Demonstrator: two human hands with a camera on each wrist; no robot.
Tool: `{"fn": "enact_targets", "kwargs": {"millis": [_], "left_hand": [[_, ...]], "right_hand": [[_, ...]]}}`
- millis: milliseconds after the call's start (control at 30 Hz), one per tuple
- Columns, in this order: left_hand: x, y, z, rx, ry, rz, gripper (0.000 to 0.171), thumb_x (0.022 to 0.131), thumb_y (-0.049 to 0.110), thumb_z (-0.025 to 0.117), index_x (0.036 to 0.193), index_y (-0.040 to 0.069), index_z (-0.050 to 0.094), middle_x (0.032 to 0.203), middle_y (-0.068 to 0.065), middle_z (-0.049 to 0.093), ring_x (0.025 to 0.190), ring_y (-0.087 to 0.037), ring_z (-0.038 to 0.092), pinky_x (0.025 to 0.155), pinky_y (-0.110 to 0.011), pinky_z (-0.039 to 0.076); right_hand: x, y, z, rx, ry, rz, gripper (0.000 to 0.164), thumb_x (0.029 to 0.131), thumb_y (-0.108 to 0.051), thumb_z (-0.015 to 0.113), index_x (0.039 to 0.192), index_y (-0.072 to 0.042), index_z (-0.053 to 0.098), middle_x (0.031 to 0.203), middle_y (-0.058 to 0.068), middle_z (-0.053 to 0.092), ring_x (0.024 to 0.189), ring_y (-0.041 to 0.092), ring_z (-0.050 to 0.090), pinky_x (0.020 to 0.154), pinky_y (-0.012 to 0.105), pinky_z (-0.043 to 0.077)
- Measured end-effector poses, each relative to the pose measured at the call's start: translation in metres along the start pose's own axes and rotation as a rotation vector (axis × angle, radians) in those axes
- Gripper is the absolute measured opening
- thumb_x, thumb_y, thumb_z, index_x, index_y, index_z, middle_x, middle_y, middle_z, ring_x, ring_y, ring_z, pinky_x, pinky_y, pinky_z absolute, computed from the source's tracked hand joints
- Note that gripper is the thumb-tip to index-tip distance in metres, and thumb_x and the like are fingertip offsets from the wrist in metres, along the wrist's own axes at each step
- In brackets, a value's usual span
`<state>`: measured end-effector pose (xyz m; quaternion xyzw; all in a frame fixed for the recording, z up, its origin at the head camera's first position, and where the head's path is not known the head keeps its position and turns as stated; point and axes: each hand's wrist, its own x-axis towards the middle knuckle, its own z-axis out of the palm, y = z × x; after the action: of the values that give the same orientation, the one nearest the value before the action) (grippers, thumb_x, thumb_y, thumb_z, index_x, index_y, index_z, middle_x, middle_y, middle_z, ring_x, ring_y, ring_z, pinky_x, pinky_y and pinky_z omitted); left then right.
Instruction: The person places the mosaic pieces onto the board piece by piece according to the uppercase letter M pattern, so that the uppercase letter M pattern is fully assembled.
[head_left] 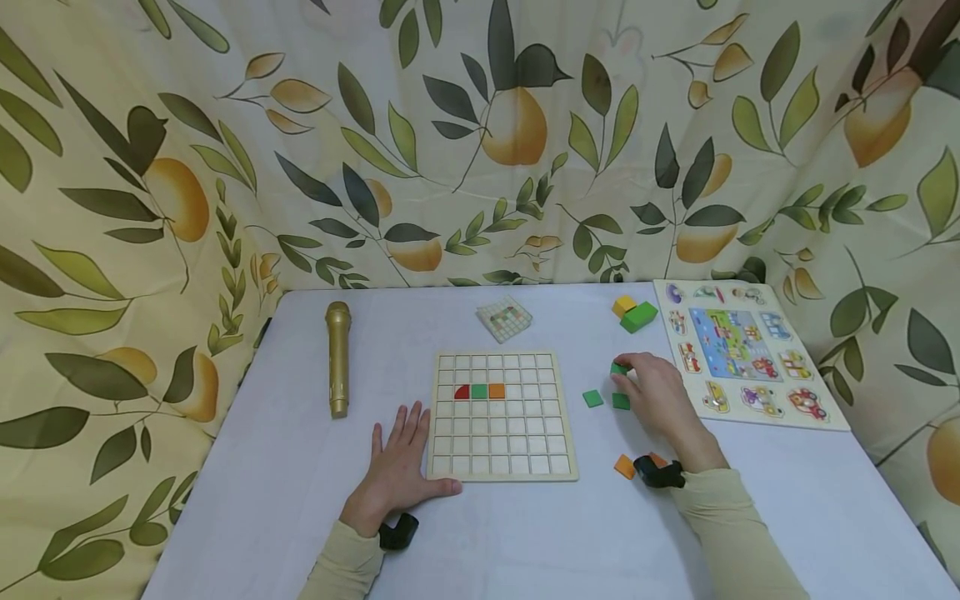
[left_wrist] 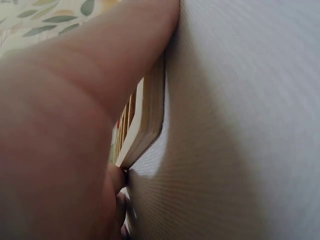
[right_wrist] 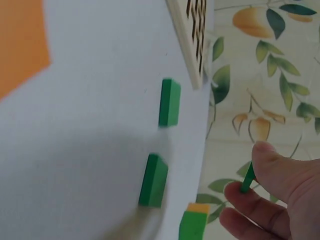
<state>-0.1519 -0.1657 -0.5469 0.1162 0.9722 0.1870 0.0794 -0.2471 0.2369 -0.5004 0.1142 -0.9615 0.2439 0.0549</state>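
Note:
In the head view, a wooden grid board [head_left: 517,437] lies mid-table, holding a red rounded tile [head_left: 462,392], a green square tile [head_left: 479,392] and an orange square tile [head_left: 497,391] in one row. My left hand [head_left: 397,467] rests with fingers spread at its lower left corner, thumb along the front edge. Right of the board, my right hand [head_left: 660,404] pinches a green tile [right_wrist: 248,177] between thumb and fingertip, lifted off the table. Below it lie two more green tiles [head_left: 592,398]. An orange tile [head_left: 625,467] lies near the right wrist; another is partly hidden.
A gold microphone-shaped object [head_left: 339,358] lies at the left. Behind the grid board is a small patterned card [head_left: 505,318]. At the back right are a green block [head_left: 639,317], a yellow block [head_left: 622,306] and a picture puzzle board [head_left: 825,412]. A printed curtain [head_left: 300,208] surrounds the table.

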Motion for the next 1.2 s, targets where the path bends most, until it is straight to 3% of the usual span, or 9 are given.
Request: {"fn": "enact_targets", "kwargs": {"millis": [333,600,900,1200], "left_hand": [[0.001,0.0,0.0,0.006,-0.006,-0.002,0.126,0.066,0.083,0.063,0.156,0.006,0.018,0.162,-0.012,0.007,0.147,-0.031,-0.002,0.109,-0.063,-0.005],[0.0,0.0,0.0,0.005,-0.005,-0.001,0.126,0.067,0.082,0.063,0.156,0.006,0.017,0.162,-0.012,0.006,0.147,-0.031,-0.002,0.109,-0.063,-0.005],[0.0,0.001,-0.002,0.016,-0.012,-0.013,0.126,0.067,0.082,0.063,0.156,0.005,0.017,0.162,-0.012,0.007,0.147,-0.031,-0.001,0.11,-0.062,-0.003],[0.002,0.007,-0.002,0.014,-0.038,-0.056,0.123,0.07,0.08,0.061,0.157,0.007,0.015,0.162,-0.01,0.004,0.147,-0.029,-0.004,0.11,-0.06,-0.006]], "right_hand": [[0.005,-0.024,0.01,0.032,0.032,-0.104,0.026,0.092,-0.014,0.07,0.115,-0.003,0.065,0.102,0.014,0.066,0.1,0.035,0.058,0.089,0.054,0.041],[0.01,-0.046,0.025,0.049,-0.022,-0.114,0.03,0.091,-0.015,0.071,0.117,-0.004,0.064,0.105,0.012,0.064,0.098,0.031,0.057,0.087,0.049,0.045],[0.018,-0.073,0.041,0.035,-0.06,-0.181,0.028,0.091,-0.018,0.071,0.115,-0.004,0.066,0.106,0.009,0.064,0.099,0.027,0.059,0.085,0.045,0.047],[0.027,-0.085,0.056,0.007,-0.114,-0.243,0.032,0.09,-0.021,0.073,0.115,-0.003,0.068,0.106,0.007,0.067,0.099,0.026,0.061,0.087,0.043,0.048]]}}
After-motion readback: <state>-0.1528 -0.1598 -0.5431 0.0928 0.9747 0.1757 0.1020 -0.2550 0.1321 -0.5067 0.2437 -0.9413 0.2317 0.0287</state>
